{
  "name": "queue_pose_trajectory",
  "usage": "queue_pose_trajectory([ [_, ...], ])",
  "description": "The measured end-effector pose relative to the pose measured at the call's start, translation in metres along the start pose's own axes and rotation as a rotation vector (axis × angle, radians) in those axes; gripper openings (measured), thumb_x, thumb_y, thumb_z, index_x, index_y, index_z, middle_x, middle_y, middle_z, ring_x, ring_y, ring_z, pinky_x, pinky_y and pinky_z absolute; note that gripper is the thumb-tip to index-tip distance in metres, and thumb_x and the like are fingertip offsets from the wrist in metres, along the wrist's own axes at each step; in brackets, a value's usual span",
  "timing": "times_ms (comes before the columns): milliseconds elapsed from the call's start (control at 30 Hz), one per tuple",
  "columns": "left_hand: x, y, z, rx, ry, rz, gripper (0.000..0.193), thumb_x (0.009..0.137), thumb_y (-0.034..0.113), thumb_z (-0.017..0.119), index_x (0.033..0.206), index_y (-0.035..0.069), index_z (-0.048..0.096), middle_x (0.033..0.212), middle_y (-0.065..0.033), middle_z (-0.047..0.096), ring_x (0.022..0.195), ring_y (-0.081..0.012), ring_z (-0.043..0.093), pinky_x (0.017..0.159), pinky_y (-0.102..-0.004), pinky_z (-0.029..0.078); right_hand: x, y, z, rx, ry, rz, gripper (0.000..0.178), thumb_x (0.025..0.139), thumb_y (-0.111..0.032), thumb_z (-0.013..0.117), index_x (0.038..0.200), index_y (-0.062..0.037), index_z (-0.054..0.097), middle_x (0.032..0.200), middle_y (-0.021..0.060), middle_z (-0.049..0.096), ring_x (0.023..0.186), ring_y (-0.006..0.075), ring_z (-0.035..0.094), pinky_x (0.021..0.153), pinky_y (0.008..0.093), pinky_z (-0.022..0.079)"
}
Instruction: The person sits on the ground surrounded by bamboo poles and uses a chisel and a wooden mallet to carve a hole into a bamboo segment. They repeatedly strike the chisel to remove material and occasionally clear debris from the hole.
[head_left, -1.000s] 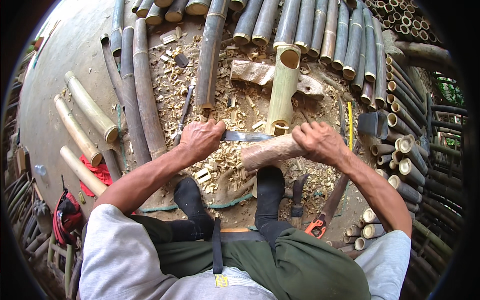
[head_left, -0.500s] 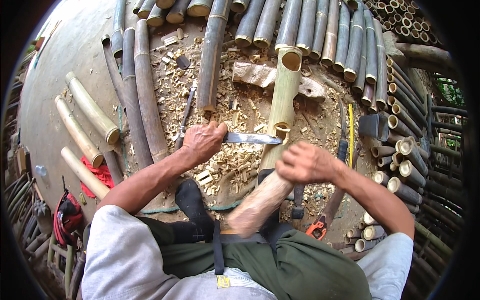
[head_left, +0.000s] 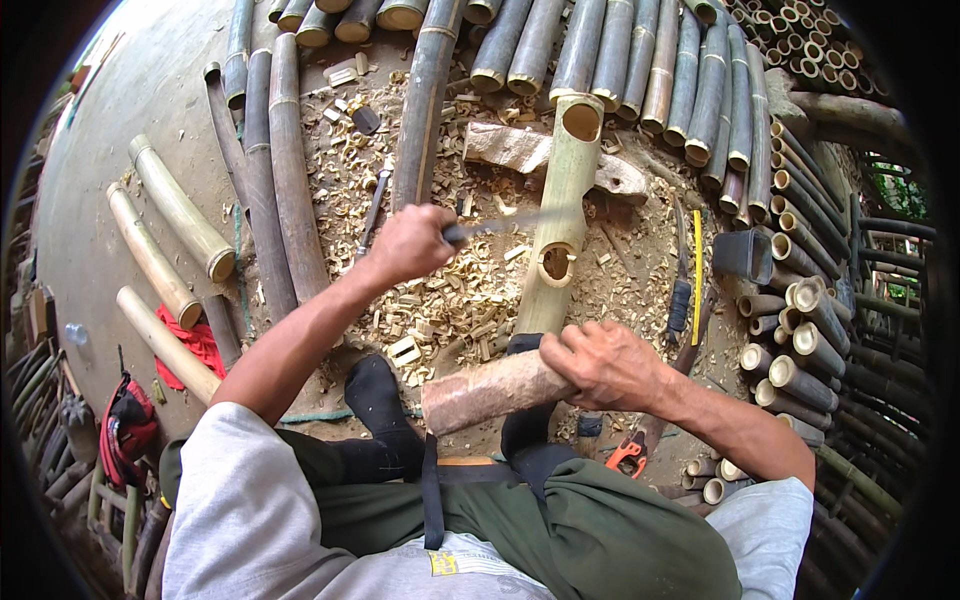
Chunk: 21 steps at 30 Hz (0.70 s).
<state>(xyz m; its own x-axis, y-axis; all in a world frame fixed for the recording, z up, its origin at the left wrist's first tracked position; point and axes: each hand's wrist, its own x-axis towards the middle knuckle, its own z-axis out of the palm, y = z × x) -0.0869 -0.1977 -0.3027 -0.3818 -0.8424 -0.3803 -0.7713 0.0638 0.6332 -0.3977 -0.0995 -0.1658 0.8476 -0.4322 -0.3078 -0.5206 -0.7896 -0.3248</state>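
A green bamboo pole (head_left: 562, 190) lies pointing away from me between my legs, its middle by a rough wooden block (head_left: 500, 146). Two holes are cut in its upper side, a far one and a nearer one with a ragged rim. My left hand (head_left: 412, 243) is closed round the handle of a knife (head_left: 500, 225); its blade, smeared by motion, points right, above the pole just beyond the nearer hole. Over my lap, my right hand (head_left: 610, 368) grips the narrower end of a thick wooden mallet (head_left: 490, 392), whose blunt end points left.
Wood chips (head_left: 455, 300) cover the ground around the pole. Dark bamboo poles (head_left: 590, 60) are lined up at the far side. A handsaw (head_left: 630, 455), a sheathed-looking blade (head_left: 680, 300), a yellow strip (head_left: 697, 280) and a black container (head_left: 742, 256) lie right. Pale bamboo pieces (head_left: 180, 210) lie left.
The knife has lifted from the nearer hole and swung up and away, leaving that hole uncovered. My right hand has drawn back toward me, and the mallet has turned more level.
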Motion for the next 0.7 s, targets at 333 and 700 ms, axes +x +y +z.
queue_pose_trajectory([
  [333, -0.032, 0.037, 0.021, 0.399, -0.087, 0.174, 0.018, 0.095, 0.016, 0.057, 0.092, 0.002, 0.067, 0.078, -0.0188, 0.071, 0.069, -0.0352, 0.072, 0.062, -0.0500, 0.057, -0.014, 0.025, -0.007, -0.033, 0.138, 0.017, 0.066, 0.076, -0.034, 0.087, 0.125, -0.0029, 0.056, 0.092, 0.0116, 0.064, 0.081, 0.0285, 0.070, 0.072, 0.0415, 0.060],
  [700, -0.031, 0.033, 0.033, 0.470, -0.032, 0.153, 0.016, 0.098, 0.014, 0.055, 0.094, 0.003, 0.066, 0.081, -0.0175, 0.071, 0.067, -0.0327, 0.073, 0.060, -0.0487, 0.057, -0.033, 0.074, 0.003, -0.196, 0.126, -0.090, 0.039, 0.082, -0.026, 0.080, 0.111, -0.0083, 0.060, 0.090, 0.0081, 0.065, 0.083, 0.0254, 0.070, 0.072, 0.0411, 0.058],
])
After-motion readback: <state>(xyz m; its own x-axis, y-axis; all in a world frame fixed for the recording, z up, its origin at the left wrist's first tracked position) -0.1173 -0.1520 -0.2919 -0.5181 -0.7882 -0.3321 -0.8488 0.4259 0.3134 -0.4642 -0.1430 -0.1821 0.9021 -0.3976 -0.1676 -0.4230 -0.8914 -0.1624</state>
